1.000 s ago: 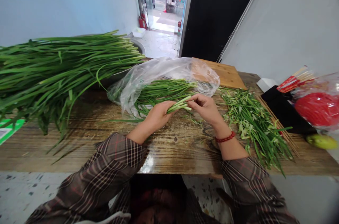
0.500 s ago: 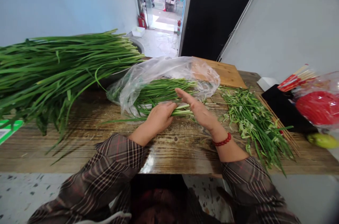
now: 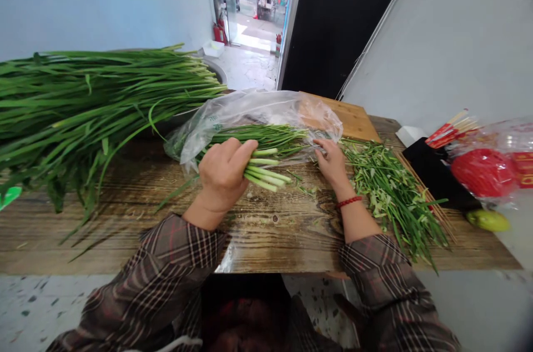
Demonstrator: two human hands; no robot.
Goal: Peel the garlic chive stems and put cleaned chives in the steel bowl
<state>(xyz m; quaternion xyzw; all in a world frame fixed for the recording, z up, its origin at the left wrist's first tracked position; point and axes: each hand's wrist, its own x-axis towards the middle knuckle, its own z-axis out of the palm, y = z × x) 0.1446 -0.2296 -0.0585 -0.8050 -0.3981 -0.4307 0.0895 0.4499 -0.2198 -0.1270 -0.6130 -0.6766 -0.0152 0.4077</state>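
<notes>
My left hand [image 3: 225, 174] is wrapped round a small bunch of green stalks [image 3: 266, 170], whose pale cut ends point right above the wooden table [image 3: 275, 241]. To the right, my right hand [image 3: 332, 163] has its fingers bent and a little apart near the edge of a clear plastic bag [image 3: 250, 102]; nothing shows in it. More green stalks [image 3: 266, 134] lie on the bag, behind my hands. A heap of loose trimmings and leaves [image 3: 387, 180] spreads to the right of my right hand.
A large pile of long green leaves [image 3: 104, 91] rests over a metal basin at the left. A wooden board [image 3: 353, 119] lies behind the bag. At the right are a black box [image 3: 437, 174], a red wrapped bundle [image 3: 483, 171] and a yellow-green fruit [image 3: 488, 220].
My left hand has moved left and risen with the stalks, now closed round them in a fist. My right hand has moved slightly right and back, away from the stalk ends, and its fingers have bent.
</notes>
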